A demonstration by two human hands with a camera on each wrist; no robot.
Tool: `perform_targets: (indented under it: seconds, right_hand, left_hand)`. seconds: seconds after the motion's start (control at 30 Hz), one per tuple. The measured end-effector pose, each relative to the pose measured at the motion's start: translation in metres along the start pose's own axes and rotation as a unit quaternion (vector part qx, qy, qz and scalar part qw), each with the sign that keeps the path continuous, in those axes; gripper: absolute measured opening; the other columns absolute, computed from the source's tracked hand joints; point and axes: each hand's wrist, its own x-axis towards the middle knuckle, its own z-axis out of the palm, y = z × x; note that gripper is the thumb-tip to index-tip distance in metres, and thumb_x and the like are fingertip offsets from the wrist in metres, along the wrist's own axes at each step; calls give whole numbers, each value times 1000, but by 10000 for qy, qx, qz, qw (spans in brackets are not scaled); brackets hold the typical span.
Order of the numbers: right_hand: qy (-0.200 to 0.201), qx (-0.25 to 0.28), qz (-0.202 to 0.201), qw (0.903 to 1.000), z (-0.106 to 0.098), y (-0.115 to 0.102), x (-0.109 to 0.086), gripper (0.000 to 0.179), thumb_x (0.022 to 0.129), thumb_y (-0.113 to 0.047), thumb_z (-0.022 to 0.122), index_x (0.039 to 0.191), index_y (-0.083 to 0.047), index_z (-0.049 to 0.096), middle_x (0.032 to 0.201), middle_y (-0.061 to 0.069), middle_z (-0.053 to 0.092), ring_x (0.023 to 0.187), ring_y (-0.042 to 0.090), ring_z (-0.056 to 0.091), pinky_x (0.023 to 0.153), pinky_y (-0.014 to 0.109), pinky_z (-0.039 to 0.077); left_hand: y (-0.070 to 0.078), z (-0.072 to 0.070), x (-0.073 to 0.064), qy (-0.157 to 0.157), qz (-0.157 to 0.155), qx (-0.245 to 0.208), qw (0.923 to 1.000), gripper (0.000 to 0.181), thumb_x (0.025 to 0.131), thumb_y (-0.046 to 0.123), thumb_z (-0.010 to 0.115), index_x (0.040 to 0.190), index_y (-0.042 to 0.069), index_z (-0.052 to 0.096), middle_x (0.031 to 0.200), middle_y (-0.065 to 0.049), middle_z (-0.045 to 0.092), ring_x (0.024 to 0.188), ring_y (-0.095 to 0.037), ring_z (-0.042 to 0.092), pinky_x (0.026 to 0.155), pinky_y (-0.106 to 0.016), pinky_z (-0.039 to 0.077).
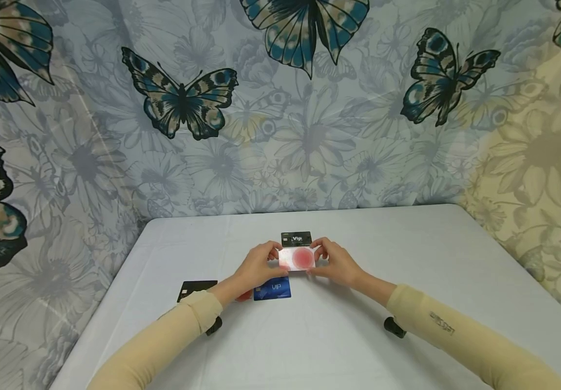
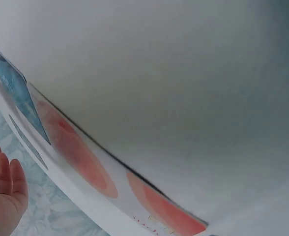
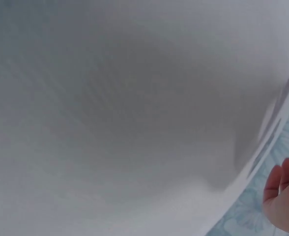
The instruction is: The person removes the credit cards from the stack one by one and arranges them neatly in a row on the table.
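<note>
Both hands hold a white card with a pink-red circle (image 1: 302, 259), tilted up over the middle of the white table. My left hand (image 1: 256, 266) pinches its left edge between thumb and fingers, and my right hand (image 1: 340, 264) pinches the right edge. Just beyond the held card lies a black card marked Vip (image 1: 296, 239). On the near side, a blue VIP card (image 1: 273, 288) lies close under the left hand. The left wrist view catches the left fingers (image 2: 6, 179) at its edge; the right wrist view catches the right fingers (image 3: 287, 172).
A second black card (image 1: 197, 287) lies to the left, partly covered by the left sleeve. Between it and the blue card, a card with red on it (image 1: 245, 296) shows beside the left wrist. A butterfly-patterned cloth (image 1: 310, 135) hangs behind the table (image 1: 431, 254).
</note>
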Motion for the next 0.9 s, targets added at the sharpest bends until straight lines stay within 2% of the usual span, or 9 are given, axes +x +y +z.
perform_targets:
  seconds: [0.2, 0.73, 0.9]
  right_hand:
    - [-58, 5, 68, 10000, 0, -2, -8, 56, 74, -18, 87, 118, -4, 55, 88, -1, 61, 87, 24, 51, 78, 35, 43]
    - [-152, 72, 61, 9998, 1, -6, -31, 56, 72, -23, 88, 117, -7, 57, 88, -6, 62, 88, 21, 52, 79, 34, 43]
    - [-218, 49, 61, 9997, 1, -5, -37, 56, 73, -23, 87, 117, -7, 58, 88, -7, 62, 88, 22, 52, 80, 33, 43]
  left_hand:
    - [4, 2, -8, -73, -66, 63, 9999, 56, 79, 25, 83, 123, 5, 57, 98, 0, 60, 93, -17, 56, 84, -33, 49]
    - [12, 3, -29, -115, 446, 256, 9986, 52, 76, 27, 85, 117, 4, 61, 102, -4, 62, 95, -21, 55, 83, -35, 46]
    - [16, 5, -35, -235, 234, 243, 9992, 51, 77, 30, 84, 117, 8, 61, 105, -2, 60, 100, -21, 53, 87, -36, 45]
